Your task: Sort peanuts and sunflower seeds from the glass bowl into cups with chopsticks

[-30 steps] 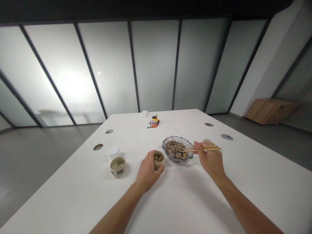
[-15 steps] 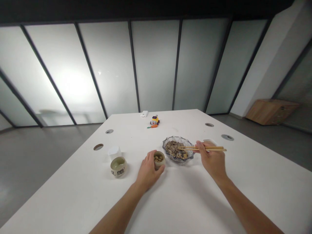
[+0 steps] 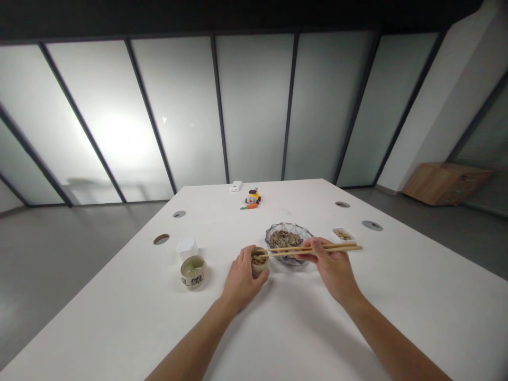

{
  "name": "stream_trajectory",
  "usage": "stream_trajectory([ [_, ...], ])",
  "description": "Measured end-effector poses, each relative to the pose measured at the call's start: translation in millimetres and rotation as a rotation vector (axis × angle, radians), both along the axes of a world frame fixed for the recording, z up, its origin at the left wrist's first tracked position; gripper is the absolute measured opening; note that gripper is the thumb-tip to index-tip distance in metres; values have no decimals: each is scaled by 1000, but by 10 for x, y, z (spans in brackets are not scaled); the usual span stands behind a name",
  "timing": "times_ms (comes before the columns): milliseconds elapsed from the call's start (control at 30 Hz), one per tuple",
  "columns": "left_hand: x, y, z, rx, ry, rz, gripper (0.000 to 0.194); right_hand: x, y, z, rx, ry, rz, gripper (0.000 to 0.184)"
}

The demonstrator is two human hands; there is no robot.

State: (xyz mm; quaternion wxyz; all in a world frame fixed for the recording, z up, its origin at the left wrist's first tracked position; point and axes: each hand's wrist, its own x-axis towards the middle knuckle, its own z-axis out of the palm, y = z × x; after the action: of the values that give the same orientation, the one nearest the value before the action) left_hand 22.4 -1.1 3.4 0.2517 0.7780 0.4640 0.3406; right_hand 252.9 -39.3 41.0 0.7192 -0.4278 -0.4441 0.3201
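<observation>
My left hand (image 3: 243, 280) is wrapped round a small ceramic cup (image 3: 260, 269) that stands on the white table. Light-brown nuts or seeds (image 3: 259, 260) lie inside the cup. Between the fingers of my right hand (image 3: 331, 267) is a pair of wooden chopsticks (image 3: 337, 247), pointing left with the tips at the cup's mouth. Whether the tips pinch a piece is too small to tell. Under the chopsticks stands a scalloped glass bowl (image 3: 270, 232) full of dark, striped seeds (image 3: 283, 239), partly covered by my right hand.
A second ceramic cup (image 3: 193, 272) with dark lettering and a white container (image 3: 187, 247) stand at left. Behind my right hand is a white dish (image 3: 351, 238) of pale pieces. Farther back lie a toy vehicle (image 3: 253, 197), a toy carrot (image 3: 250, 207) and a white box (image 3: 236, 186).
My right hand has moved left with the chopsticks, whose tips went from the glass bowl to the cup. The white dish at right now shows more fully. My left hand stays on the cup.
</observation>
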Motion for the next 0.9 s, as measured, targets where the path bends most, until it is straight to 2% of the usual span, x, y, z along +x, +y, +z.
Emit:
stream_trajectory([
  [100,-2,0,-5,8,6,1,59,28,-23,33,22,-138,6,48],
  [267,-3,-7,-8,-8,27,7,60,333,-61,158,216,-663,-379,44],
  [367,0,-7,-10,-14,30,8,60,454,-60,176,275,-846,-491,46],
  [467,4,-5,-6,-11,34,9,60,460,-60,163,289,-910,-507,45],
  [667,0,-1,-2,-12,27,6,61,383,-70,146,264,-974,-453,44],
  [900,-7,-1,-13,-8,9,-1,60,358,-61,137,211,-968,-382,45],
])
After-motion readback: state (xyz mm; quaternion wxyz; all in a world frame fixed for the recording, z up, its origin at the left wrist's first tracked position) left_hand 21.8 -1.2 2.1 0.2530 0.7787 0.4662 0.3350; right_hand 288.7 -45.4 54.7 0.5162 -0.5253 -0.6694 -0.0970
